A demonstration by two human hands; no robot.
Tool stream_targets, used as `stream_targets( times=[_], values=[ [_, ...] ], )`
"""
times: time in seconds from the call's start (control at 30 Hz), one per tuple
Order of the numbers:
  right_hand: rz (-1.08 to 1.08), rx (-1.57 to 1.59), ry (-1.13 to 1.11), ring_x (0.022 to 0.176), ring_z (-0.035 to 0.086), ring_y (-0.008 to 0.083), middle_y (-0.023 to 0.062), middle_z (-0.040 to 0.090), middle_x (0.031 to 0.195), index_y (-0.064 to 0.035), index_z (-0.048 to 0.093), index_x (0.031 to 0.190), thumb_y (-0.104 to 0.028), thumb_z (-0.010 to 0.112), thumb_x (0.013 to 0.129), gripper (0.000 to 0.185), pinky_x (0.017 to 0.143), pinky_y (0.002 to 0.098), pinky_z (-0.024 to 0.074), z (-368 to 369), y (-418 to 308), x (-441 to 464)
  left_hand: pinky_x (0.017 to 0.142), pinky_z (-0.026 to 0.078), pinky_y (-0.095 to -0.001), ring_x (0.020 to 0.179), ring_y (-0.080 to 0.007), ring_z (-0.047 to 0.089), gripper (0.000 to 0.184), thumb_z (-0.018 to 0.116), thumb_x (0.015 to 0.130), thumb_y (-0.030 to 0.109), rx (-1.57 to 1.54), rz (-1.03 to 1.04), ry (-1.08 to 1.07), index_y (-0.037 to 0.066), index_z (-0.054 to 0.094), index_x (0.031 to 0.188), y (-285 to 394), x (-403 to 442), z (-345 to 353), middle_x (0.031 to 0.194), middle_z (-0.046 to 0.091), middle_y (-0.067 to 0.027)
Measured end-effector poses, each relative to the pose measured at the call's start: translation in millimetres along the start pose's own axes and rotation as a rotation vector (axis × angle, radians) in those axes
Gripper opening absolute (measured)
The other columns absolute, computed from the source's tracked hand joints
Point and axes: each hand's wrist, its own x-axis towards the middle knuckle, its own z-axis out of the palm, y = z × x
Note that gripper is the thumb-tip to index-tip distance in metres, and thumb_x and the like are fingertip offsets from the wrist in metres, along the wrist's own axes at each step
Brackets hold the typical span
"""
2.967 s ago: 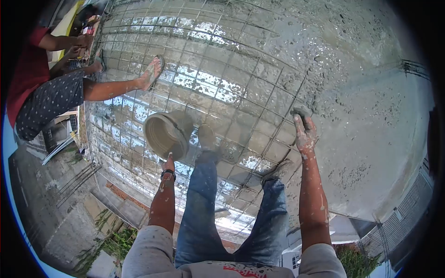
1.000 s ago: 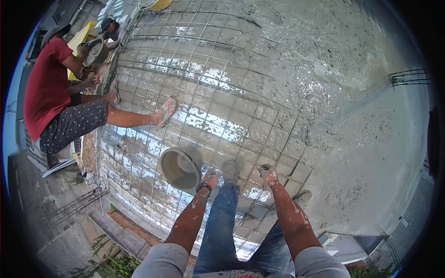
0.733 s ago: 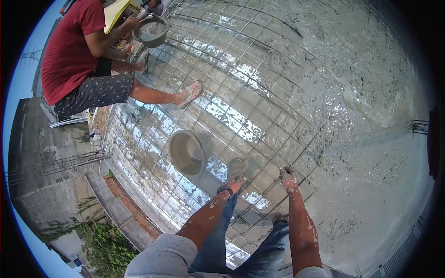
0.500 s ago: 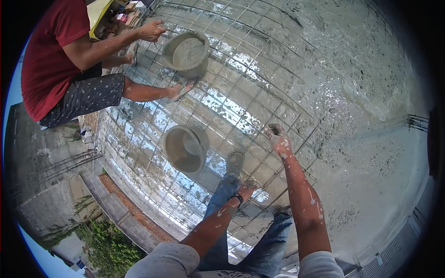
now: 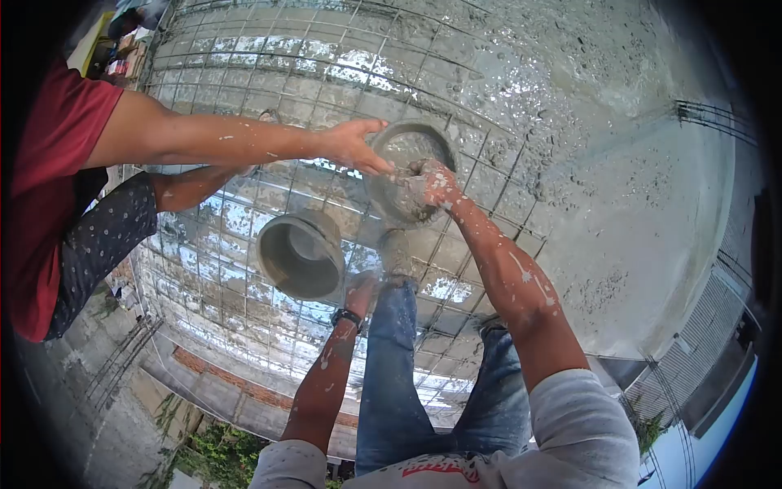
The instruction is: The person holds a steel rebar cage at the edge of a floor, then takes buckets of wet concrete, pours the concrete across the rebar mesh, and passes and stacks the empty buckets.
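Observation:
A bucket of wet concrete hangs in front of me, above the steel mesh. My right hand is closed at its near right side, seemingly on its handle. A co-worker's outstretched hand is at the left side of the same bucket, fingers spread. Left of my legs, an empty bucket sits tilted with its mouth toward the lower left. My left hand is just right of that bucket, blurred, and its fingers cannot be made out.
Steel mesh covers the floor around my feet. Wet concrete spreads to the right, with rebar ends at its far edge. The co-worker in a red shirt leans in from the left. Another person is partly visible at the upper left.
The full bucket has come from the co-worker's side toward me. My right hand has moved up and left to it. My left hand has moved left, and the co-worker's arm reaches farther in.

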Motion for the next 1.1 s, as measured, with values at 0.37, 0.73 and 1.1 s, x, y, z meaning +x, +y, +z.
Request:
stream_targets(
  times=[0.37, 0.73, 1.1],
  values=[
    [0.030, 0.669, -0.099, 0.074, 0.050, 0.0169, 0.0021, 0.053, 0.073, -0.0079, 0.056, 0.086, -0.042, 0.067, 0.079, 0.037, 0.070, 0.0321, 0.0401, -106, 100, -358, 0.091, 0.043, -0.0444, 0.106, -0.0286, 0.054, 0.050, 0.038, 0.092, 0.043, -0.411, -0.121, -0.168, 0.007, 0.045, 0.128, -68, 57, 81, 0.120, 0.054, -0.0123],
    [0.505, 1.074, 0.539, 0.061, 0.036, 0.0067, -0.0056, 0.041, 0.062, -0.0071, 0.051, 0.064, -0.035, 0.072, 0.079, 0.038, 0.052, 0.0277, 0.0306, -21, 455, -649, 0.091, 0.043, -0.0453, 0.103, -0.0289, 0.055, 0.059, 0.038, 0.089, 0.055, -0.173, -0.248, -0.412, 0.009, 0.048, 0.126, -229, 51, 466, 0.117, 0.056, -0.0107],
    [1.280, 0.739, 1.538, 0.072, 0.047, 0.0198, 0.0064, 0.051, 0.075, -0.0010, 0.053, 0.087, -0.042, 0.072, 0.076, 0.046, 0.067, 0.0336, 0.0417, 113, 792, -813, 0.100, 0.034, -0.0367, 0.118, -0.0218, 0.044, 0.078, 0.058, 0.081, 0.058, 0.597, -0.220, -0.672, 0.003, 0.041, 0.134, -460, -86, 789, 0.130, 0.047, -0.0098]
  ],
)
